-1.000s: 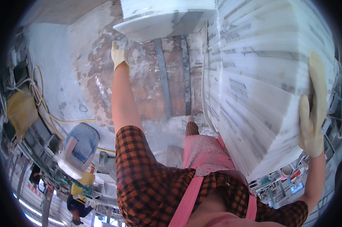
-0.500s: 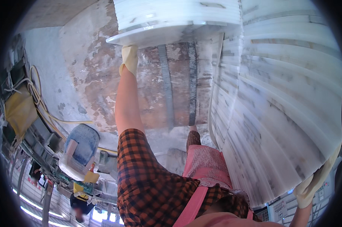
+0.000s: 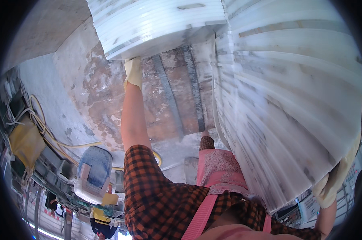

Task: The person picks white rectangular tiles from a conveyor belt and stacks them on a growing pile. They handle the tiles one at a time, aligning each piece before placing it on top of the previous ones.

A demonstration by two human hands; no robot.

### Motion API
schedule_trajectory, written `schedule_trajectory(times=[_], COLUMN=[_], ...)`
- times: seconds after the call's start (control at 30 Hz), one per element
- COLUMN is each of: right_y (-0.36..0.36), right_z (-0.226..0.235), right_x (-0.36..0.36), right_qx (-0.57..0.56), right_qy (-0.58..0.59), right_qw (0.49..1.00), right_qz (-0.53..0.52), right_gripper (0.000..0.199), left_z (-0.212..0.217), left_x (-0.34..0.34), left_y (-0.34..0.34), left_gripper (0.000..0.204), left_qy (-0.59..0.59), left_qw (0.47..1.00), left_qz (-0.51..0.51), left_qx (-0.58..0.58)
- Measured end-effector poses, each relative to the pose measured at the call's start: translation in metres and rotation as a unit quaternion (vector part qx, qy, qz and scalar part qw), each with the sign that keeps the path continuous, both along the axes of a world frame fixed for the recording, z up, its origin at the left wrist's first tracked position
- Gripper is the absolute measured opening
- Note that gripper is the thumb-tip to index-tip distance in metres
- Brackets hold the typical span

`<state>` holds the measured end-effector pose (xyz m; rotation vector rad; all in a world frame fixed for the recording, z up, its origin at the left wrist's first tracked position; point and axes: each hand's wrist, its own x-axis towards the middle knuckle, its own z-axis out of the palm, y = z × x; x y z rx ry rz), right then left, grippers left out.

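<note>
White stone strips with grey veins fill the top and right, in a ribbed stack (image 3: 161,24) and a long fanned-out run (image 3: 285,116). My left hand (image 3: 133,73), in a cream glove, grips the lower edge of the far stack from below, its fingertips hidden by the stone. At lower right, my right hand (image 3: 328,187), also in a cream glove, holds the outer edge of the long run. Its fingers are partly hidden against the stone.
Below lies a worn reddish-brown board (image 3: 165,108) with two dark strips. Over at left are a blue-and-white plastic chair (image 3: 95,168), a coiled yellow hose (image 3: 39,116) and a yellow cloth (image 3: 27,140). A person in dark and yellow clothes (image 3: 102,222) appears at the lower left.
The far stack has shifted left and down in view, and its lower edge is tilted more. My left hand stays at that edge; my right hand stays at the right-hand run.
</note>
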<state>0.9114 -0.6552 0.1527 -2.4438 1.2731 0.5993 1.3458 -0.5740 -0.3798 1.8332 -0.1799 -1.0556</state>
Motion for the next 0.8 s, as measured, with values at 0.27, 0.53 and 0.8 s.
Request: schedule_trajectory(times=[0.27,0.53,0.8], right_y=[-0.012,0.009,0.007], right_z=[-0.010,-0.007,-0.031], right_x=[0.023,0.032,0.011], right_qx=[-0.089,-0.119,-0.234], right_qy=[-0.027,-0.220,-0.354], right_qw=[0.990,0.965,0.890], right_qz=[0.104,0.079,0.166], right_gripper=[0.058,0.046,0.041], left_z=[0.016,0.094,0.204], left_x=[-0.049,-0.200,-0.224], left_y=[0.014,0.296,0.559], left_gripper=[0.057,0.044,0.036], left_qy=[-0.250,-0.227,-0.200], left_qw=[0.887,0.805,0.893], left_qz=[-0.216,-0.441,-0.107], left_qx=[0.322,0.327,0.389])
